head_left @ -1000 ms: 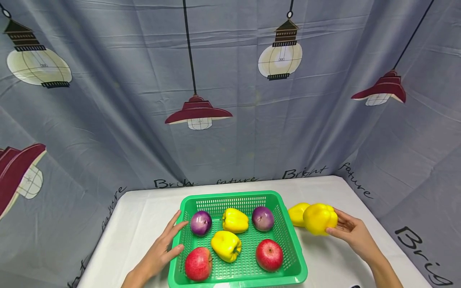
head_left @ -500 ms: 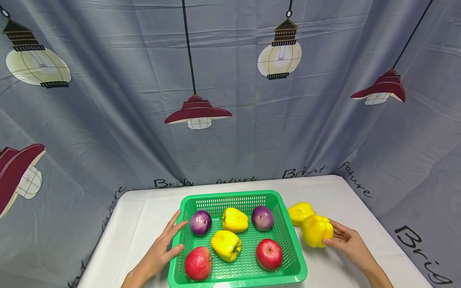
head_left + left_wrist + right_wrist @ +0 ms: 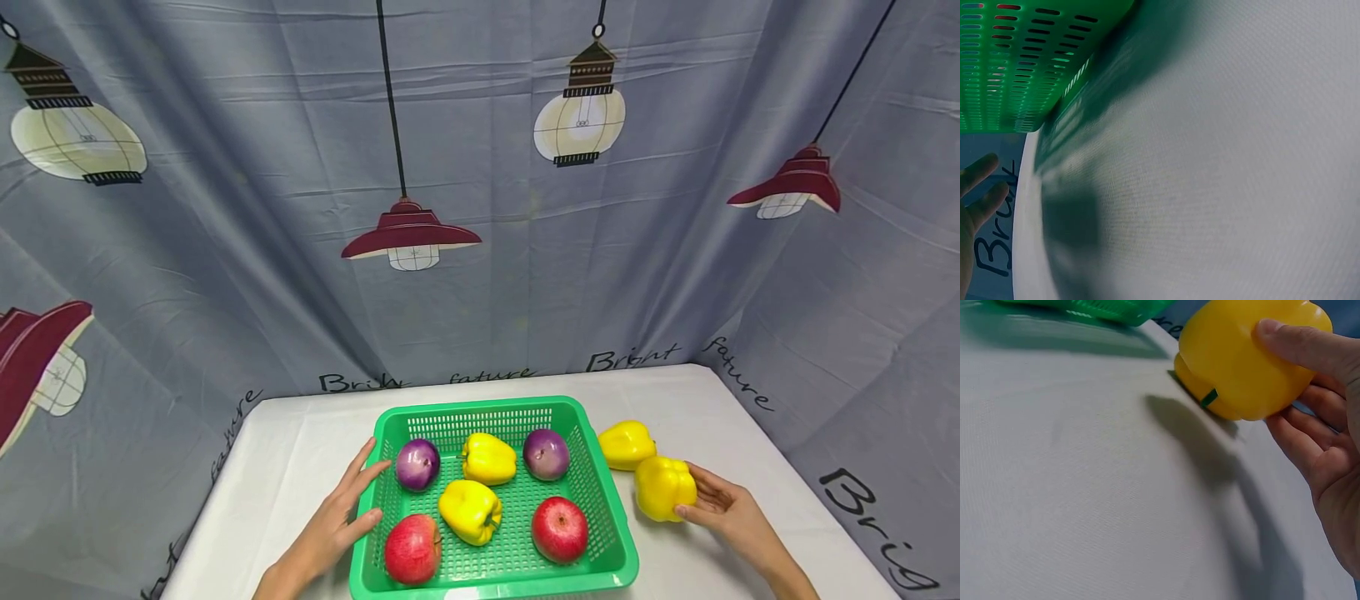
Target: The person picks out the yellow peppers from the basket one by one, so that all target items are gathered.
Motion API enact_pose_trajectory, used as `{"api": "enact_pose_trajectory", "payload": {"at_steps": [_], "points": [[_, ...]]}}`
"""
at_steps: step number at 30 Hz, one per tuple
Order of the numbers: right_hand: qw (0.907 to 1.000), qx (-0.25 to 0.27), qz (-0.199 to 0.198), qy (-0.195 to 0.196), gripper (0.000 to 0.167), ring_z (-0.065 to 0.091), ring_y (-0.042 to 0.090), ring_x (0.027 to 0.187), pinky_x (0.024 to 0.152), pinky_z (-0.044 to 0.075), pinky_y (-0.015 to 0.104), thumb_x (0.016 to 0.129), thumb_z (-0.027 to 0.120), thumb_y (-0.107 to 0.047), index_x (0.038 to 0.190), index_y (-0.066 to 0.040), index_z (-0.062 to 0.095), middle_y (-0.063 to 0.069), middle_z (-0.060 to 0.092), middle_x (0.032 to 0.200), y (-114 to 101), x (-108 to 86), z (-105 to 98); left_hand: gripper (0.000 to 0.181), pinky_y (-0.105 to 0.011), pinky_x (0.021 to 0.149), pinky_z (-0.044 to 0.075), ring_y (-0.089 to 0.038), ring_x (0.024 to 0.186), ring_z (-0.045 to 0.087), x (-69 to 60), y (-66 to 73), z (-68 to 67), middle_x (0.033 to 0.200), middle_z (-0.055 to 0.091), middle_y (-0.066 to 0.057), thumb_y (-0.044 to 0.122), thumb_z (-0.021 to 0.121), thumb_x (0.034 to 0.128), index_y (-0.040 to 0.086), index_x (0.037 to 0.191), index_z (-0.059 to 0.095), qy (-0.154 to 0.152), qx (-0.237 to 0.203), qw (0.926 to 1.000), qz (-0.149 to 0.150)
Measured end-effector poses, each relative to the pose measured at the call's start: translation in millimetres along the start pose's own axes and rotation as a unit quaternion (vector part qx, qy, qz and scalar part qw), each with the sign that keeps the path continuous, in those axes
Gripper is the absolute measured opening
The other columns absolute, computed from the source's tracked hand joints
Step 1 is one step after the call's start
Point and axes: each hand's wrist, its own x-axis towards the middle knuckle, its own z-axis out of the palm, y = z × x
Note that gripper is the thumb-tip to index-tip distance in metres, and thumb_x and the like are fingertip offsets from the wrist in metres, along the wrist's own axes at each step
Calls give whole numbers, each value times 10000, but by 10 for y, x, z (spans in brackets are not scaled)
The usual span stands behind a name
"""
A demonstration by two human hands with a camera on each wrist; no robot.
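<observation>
My right hand [image 3: 723,507] holds a yellow bell pepper [image 3: 664,488] between thumb and fingers, to the right of a green basket [image 3: 628,533]. In the right wrist view the held pepper [image 3: 1247,356] hides much of a second yellow pepper [image 3: 1192,381] behind it, whose green stem shows. That second pepper [image 3: 627,444] lies on the white table beside the basket. My left hand [image 3: 330,521] has its fingers spread at the basket's left side and grips nothing; whether it touches the rim I cannot tell.
Inside the basket lie two yellow bell peppers [image 3: 489,459], two purple round fruits [image 3: 418,464] and two red apples [image 3: 560,531]. The white table [image 3: 300,442] ends at a grey-blue curtain [image 3: 480,317] printed with lamps.
My right hand has brought the held pepper lower and nearer to me, uncovering more of the pepper behind it. The left hand has stayed put.
</observation>
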Motion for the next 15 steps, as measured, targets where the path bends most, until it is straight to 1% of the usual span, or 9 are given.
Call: {"api": "enact_pose_trajectory", "payload": {"at_steps": [3,5,7,10,13,15], "points": [[10000,33,-65,-19,749,587,-84,1052,844,531,186,836,800,-1,1425,200,384,259,530,1385,14,11,16,612,-733,926,405,-299,1479,280,2,6,-2,1665,169,-136,134,631,921,126,1508,460,-11,2,10000,-6],[9999,-12,-130,-26,754,572,-101,1065,851,523,173,830,808,-3,1426,194,390,227,519,1396,10,19,23,611,-733,924,407,-306,1478,282,5,9,-1,1665,168,-137,137,631,924,130,1510,458,-23,6,10000,-10],[9997,-57,-213,-63,759,550,-118,1082,862,510,157,826,812,-7,1428,189,394,254,498,1411,1,26,27,608,-732,922,409,-314,1476,284,7,9,1,1665,169,-138,139,630,927,132,1510,458,-28,16,10000,-18],[9996,-111,-238,-117,762,525,-138,1090,867,497,140,833,811,-25,1433,183,391,377,424,1433,-10,37,40,607,-728,919,415,-313,1473,291,6,8,2,1665,168,-136,140,628,929,135,1511,457,-21,33,10000,-23],[9997,-84,-45,-207,771,536,-128,1074,863,505,152,847,805,-46,1447,177,376,409,401,1437,8,38,71,612,-722,923,417,-308,1472,294,2,5,1,1665,171,-135,131,630,923,134,1510,459,7,35,10000,-8],[9996,0,156,-246,782,551,-117,1056,860,514,168,855,799,-55,1458,175,357,407,401,1441,33,34,100,617,-721,925,416,-303,1473,293,1,4,0,1665,171,-139,125,633,919,132,1510,458,14,27,10000,15]]}}
